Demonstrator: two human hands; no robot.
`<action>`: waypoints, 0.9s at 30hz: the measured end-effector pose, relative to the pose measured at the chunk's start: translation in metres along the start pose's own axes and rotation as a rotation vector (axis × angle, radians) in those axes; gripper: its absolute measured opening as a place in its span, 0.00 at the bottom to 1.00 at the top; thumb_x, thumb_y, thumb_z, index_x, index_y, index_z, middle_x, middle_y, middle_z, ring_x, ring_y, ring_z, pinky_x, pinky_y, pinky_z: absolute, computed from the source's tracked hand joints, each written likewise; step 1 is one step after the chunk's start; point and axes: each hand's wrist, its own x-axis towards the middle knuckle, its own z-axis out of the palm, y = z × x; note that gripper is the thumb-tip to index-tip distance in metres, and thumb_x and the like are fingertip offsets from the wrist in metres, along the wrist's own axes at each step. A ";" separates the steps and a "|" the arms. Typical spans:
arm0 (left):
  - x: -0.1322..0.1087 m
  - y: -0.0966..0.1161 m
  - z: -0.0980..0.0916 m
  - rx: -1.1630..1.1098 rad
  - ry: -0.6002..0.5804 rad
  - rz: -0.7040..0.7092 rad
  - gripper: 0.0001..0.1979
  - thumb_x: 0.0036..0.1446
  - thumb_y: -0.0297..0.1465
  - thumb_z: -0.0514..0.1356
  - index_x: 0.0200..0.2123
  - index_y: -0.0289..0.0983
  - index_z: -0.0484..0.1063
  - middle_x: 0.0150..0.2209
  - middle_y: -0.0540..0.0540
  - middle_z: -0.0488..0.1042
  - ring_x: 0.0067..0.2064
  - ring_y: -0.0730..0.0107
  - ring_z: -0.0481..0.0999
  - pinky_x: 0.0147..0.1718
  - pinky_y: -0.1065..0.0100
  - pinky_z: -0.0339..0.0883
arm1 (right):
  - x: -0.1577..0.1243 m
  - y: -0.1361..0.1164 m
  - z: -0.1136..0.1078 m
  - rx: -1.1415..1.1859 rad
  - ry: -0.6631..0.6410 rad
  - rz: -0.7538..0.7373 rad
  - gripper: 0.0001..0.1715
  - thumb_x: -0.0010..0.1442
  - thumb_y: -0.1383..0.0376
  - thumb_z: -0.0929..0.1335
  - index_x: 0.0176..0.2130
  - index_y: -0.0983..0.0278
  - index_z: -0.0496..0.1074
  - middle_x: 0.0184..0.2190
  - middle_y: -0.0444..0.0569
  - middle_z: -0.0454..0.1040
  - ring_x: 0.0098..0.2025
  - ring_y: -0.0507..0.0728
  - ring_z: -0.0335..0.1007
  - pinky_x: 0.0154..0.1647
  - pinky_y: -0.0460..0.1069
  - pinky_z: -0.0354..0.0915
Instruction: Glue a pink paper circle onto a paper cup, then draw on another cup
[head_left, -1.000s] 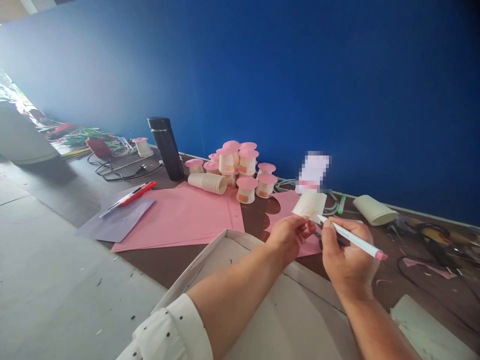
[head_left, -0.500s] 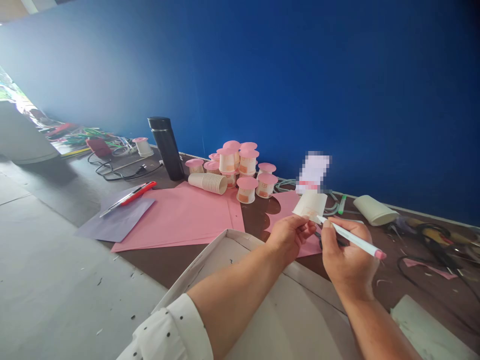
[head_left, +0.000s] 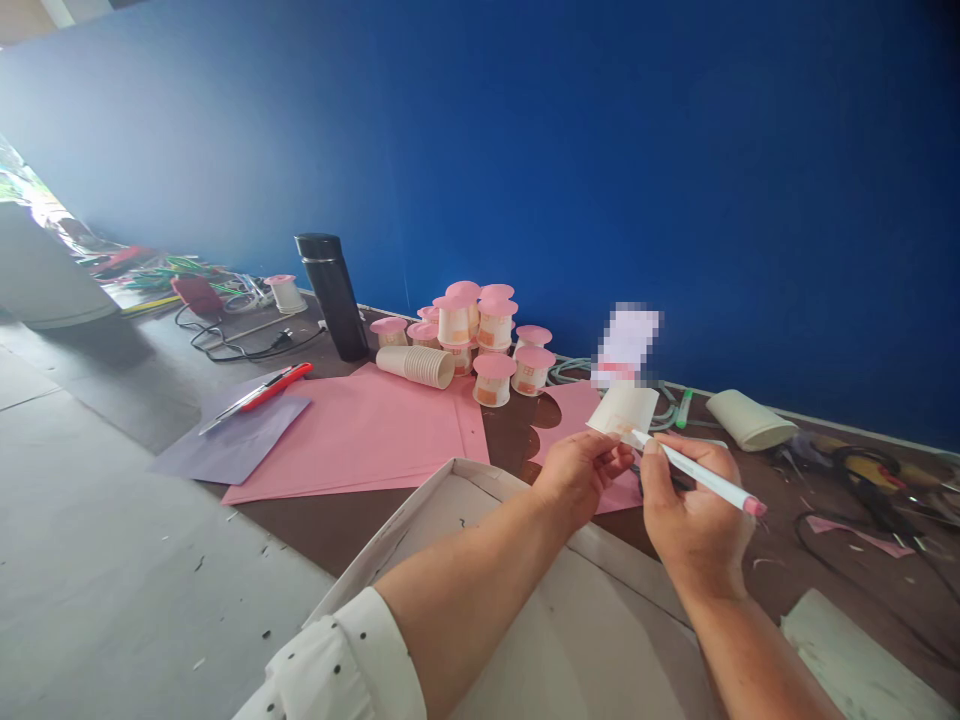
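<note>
A white paper cup (head_left: 624,409), tilted, is pinched at its lower edge by my left hand (head_left: 576,478). Faint orange-pink marks show on its side. My right hand (head_left: 694,510) grips a white marker pen (head_left: 709,477) with a pink end, its tip at the cup's side. Behind and left of my hands stand several small paper-cup houses (head_left: 493,382) with pink round roofs and orange drawings, some stacked. A nested stack of paper cups (head_left: 415,366) lies on its side beside them.
Pink paper sheets (head_left: 352,430), a purple sheet (head_left: 240,445) and a red utility knife (head_left: 259,393) lie to the left. A black bottle (head_left: 332,297) stands near the blue wall. A box lid (head_left: 420,500) is under my forearms. Another cup (head_left: 750,420) and cables are at right.
The cup and pen have shifted very slightly in my hands, the pen tip staying at the cup's side. Everything else looks the same.
</note>
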 end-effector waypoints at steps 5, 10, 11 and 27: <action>0.000 -0.001 0.000 0.008 -0.007 -0.001 0.04 0.50 0.20 0.59 0.24 0.27 0.73 0.23 0.45 0.70 0.26 0.78 0.70 0.34 0.75 0.68 | 0.000 0.000 0.001 0.005 -0.011 0.002 0.09 0.57 0.62 0.67 0.35 0.66 0.71 0.32 0.52 0.74 0.34 0.56 0.72 0.35 0.51 0.68; 0.001 -0.001 -0.002 0.004 -0.008 0.009 0.04 0.49 0.21 0.60 0.24 0.28 0.72 0.23 0.45 0.70 0.26 0.78 0.70 0.35 0.75 0.68 | 0.000 0.000 0.000 -0.014 -0.003 0.008 0.09 0.56 0.61 0.67 0.35 0.66 0.71 0.32 0.52 0.75 0.34 0.56 0.72 0.35 0.51 0.67; 0.001 -0.002 -0.002 0.006 -0.009 0.009 0.04 0.49 0.21 0.60 0.24 0.28 0.72 0.23 0.45 0.70 0.26 0.78 0.70 0.35 0.75 0.68 | 0.000 0.000 0.000 -0.017 -0.004 0.013 0.09 0.56 0.62 0.67 0.35 0.66 0.71 0.31 0.52 0.75 0.34 0.56 0.71 0.35 0.51 0.67; 0.002 -0.002 -0.004 0.031 -0.032 0.013 0.03 0.47 0.22 0.62 0.24 0.28 0.72 0.23 0.45 0.70 0.27 0.77 0.70 0.35 0.74 0.67 | 0.000 -0.004 -0.001 0.013 -0.025 0.002 0.08 0.57 0.61 0.67 0.35 0.65 0.70 0.31 0.51 0.74 0.34 0.56 0.72 0.35 0.50 0.68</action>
